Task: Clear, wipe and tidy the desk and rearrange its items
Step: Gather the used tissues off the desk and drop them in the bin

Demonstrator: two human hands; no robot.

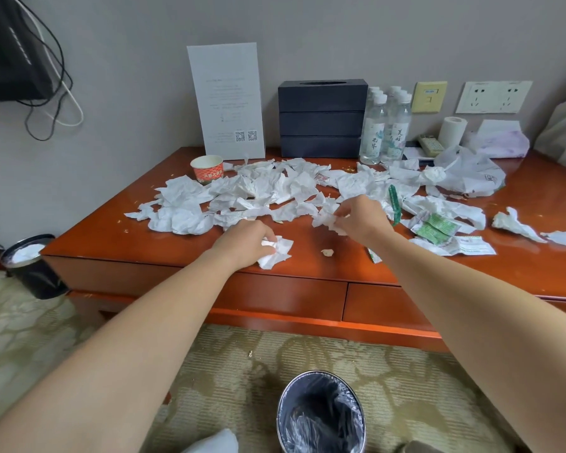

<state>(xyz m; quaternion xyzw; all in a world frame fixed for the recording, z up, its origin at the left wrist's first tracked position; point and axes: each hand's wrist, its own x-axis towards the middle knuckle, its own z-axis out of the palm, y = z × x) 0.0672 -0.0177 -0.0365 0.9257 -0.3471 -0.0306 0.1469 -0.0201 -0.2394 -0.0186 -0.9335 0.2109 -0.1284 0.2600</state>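
Tissues [258,191] littered the tabletop [111,237], and we were clearing them: left hand [242,238] gripped one scrap [276,251], right hand [360,220] pinched a crumpled wad [325,221]. Next, we judged, both belonged in the bin [321,416] below.

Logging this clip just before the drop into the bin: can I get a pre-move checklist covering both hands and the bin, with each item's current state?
1. The left hand grips a crumpled white tissue: ok.
2. The right hand grips a second crumpled white tissue: ok.
3. The round metal bin with black liner stands open on the floor between the arms: ok.
4. Room left in that bin: ok, it looks nearly empty.
5. The red-brown wooden desk is free of white paper scraps: not ok, many lie on it.
6. Held tissues dry, not dripping: cannot tell.
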